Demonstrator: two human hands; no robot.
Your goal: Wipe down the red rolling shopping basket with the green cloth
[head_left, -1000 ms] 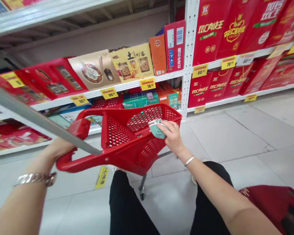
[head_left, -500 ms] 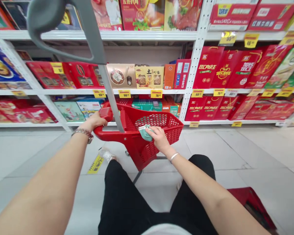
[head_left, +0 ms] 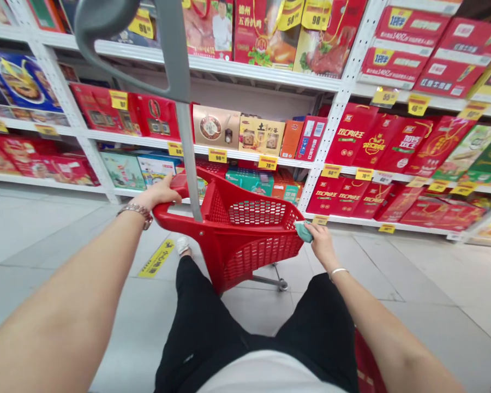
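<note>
Cart (head_left: 245,256), red: one. Left hand (head_left: 159,194): one, clenched on the cart's handle (head_left: 163,213). Right hand (head_left: 322,243): one, pinching one teal cloth (head_left: 303,231) at the right rim (head_left: 297,240). Risks: a slack pinch could drop the cloth; one grey pole (head_left: 184,158), swung carelessly, could knock the shelf boxes (head_left: 261,136).

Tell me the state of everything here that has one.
left hand: closed over the red trolley handle
right hand: pinching a teal item
teal item: held beside the basket rim, too small to identify
red mesh shopping trolley: upright on its castors
red gift boxes: standing in rows on white shelves
</note>
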